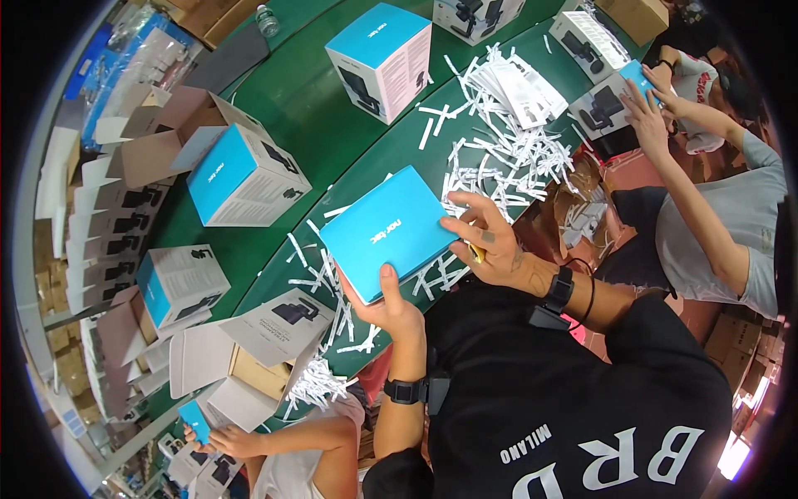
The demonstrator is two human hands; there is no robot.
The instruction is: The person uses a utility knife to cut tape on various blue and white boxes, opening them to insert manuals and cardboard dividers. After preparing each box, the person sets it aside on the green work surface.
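A flat box with a blue top face point(391, 229) is held in front of me, above the green table. My left hand point(382, 306) grips its near left corner, thumb on the blue face and fingers hidden beneath. At the box's right edge is my right hand point(486, 241), its thumb and index finger closed on the corner while the other fingers curl above. Something small and yellow point(476, 253) shows by the right fingers; its kind is unclear. White paper strips point(490, 162) lie beyond and under the box.
Blue-and-white product cartons point(378, 79) stand on the green table point(291, 91). An open carton point(270, 333) sits at the near left. Co-workers' hands hold blue boxes at the right point(652, 108) and lower left point(220, 441). A plastic bottle point(267, 21) stands at the far edge.
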